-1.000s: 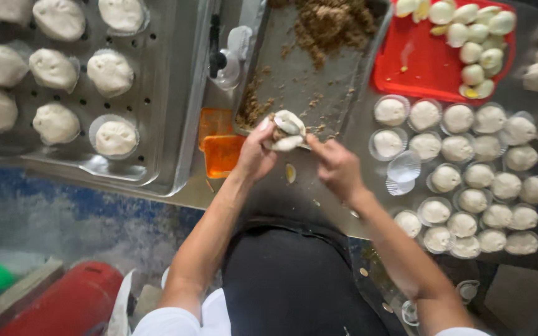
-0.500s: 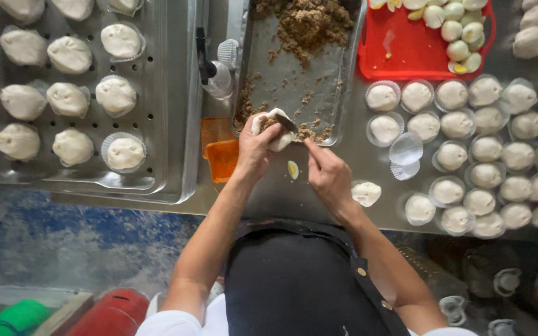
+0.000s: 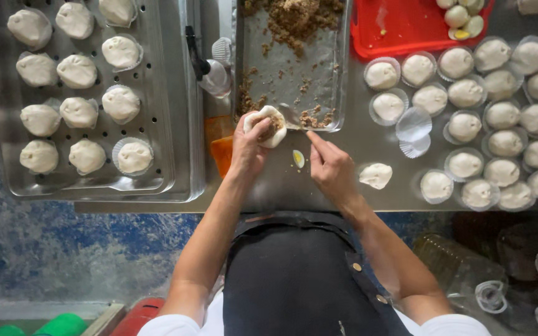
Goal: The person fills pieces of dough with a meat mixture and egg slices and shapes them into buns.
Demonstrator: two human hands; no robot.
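— So what's laid out, biggest things first?
— Far left, a perforated steel tray [image 3: 175, 124] of finished buns; in the middle a metal pan [image 3: 319, 81] of brown minced filling [image 3: 297, 18]; far right, a red tray [image 3: 406, 31], with rows of dough rounds in paper cups [image 3: 468, 93] nearer.
— And which step looks in hand?
— Filling, I'd judge. The left hand [image 3: 247, 146] is cupped half-closed around a dough wrapper [image 3: 268, 124] at the pan's near edge, mince already inside.
— The right hand?
— The right hand [image 3: 331, 168] pinches a thin flat spatula [image 3: 294, 118], tip at the wrapper. A piece of egg [image 3: 298, 158] lies on the table between both hands.
— Next move?
— Probably adding egg, then pleating shut, which calls for freeing those fingers.
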